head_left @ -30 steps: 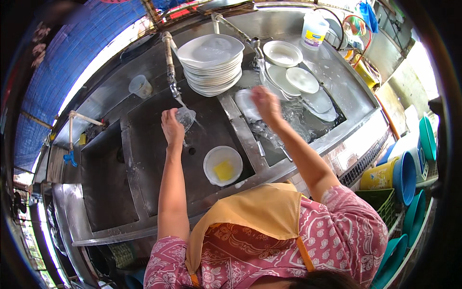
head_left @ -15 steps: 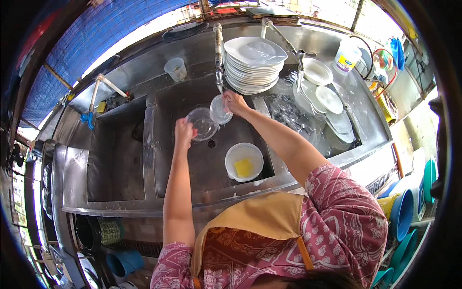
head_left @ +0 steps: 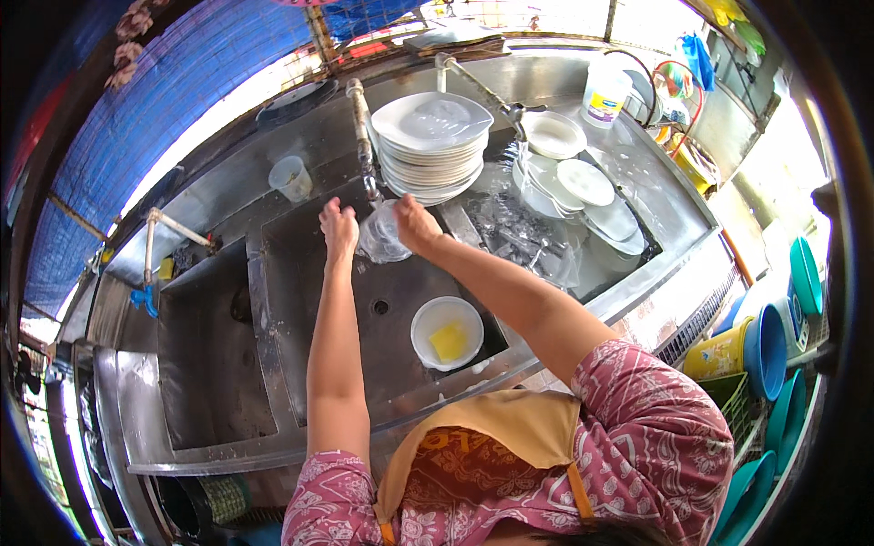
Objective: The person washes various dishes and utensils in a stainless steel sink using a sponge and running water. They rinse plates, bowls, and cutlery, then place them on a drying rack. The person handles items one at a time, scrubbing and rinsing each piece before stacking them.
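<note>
Under the middle tap (head_left: pixel 366 150), my right hand (head_left: pixel 417 225) grips the rim of a clear plastic bowl (head_left: pixel 384 238). Whether a second clear piece is nested with it I cannot tell. My left hand (head_left: pixel 340 229) is raised just left of the bowl, fingers loosely apart, with nothing visible in it. Both hands are over the middle sink basin (head_left: pixel 314 318). Nearer to me, a white tub (head_left: pixel 467 316) in that basin has a yellow sponge (head_left: pixel 447 342) inside.
A tall stack of white plates (head_left: pixel 431 162) stands behind the hands. At right, a second tap (head_left: pixel 516 116) runs into a water-filled basin with white dishes (head_left: pixel 585 183). A translucent cup (head_left: pixel 290 178) sits on the back ledge; another basin (head_left: pixel 214 364) is at left.
Both hands have moved toward the tap. The two clear pieces, one in each hand before, now show as one clear shape at my right hand. The view has shifted.
</note>
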### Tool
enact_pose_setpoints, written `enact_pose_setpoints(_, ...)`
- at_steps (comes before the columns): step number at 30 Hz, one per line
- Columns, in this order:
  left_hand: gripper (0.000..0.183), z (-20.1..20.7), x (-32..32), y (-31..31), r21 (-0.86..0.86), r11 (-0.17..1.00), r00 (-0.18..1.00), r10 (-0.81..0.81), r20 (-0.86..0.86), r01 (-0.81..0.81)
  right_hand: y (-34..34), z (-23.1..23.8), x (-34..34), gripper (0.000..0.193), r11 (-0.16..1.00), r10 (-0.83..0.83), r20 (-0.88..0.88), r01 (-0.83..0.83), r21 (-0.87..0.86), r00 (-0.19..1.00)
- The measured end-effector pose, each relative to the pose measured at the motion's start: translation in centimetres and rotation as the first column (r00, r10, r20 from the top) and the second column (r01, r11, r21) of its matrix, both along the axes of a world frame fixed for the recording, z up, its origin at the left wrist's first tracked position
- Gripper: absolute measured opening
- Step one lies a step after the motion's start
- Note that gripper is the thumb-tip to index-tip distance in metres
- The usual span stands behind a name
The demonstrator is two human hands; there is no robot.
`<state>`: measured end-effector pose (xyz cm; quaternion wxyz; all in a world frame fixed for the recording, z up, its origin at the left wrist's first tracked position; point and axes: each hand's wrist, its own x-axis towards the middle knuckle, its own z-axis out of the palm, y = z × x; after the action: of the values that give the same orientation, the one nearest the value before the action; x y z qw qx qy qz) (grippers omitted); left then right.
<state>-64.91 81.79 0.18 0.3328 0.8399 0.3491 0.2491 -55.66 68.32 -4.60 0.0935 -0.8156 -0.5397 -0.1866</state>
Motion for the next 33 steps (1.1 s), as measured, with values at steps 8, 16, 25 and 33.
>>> enact_pose_setpoints(8, 0.046, 4.2, 5.0, -3.9, 0.400, 0.914, 0.997, -0.047, -0.064, 0.069, -7.0, 2.1, -1.6, 0.020, 0.960, 0.279, 0.191, -0.276, -0.040, 0.941)
enact_pose_setpoints(16, 0.036, 5.0, 3.2, -5.4, 0.537, 0.818, 0.972, 0.234, 0.017, -0.206, -28.3, 6.0, 6.6, 0.021, 0.970, 0.087, 0.085, -0.104, 0.219, 0.993)
enact_pose_setpoints(25, 0.046, 2.3, 14.3, -42.0, 0.241, 0.691, 0.690, -0.716, 0.101, 0.682, -45.7, 6.2, 12.4, 0.016, 0.908, -0.133, -0.007, 0.125, 0.399, 0.991)
enact_pose_setpoints(33, 0.029, 0.1, 20.8, -52.1, 0.415, 0.574, 0.633, -0.774, -0.005, 0.706, -54.8, 2.3, 18.0, 0.024, 0.865, -0.290, -0.103, 0.306, 0.397, 0.952)
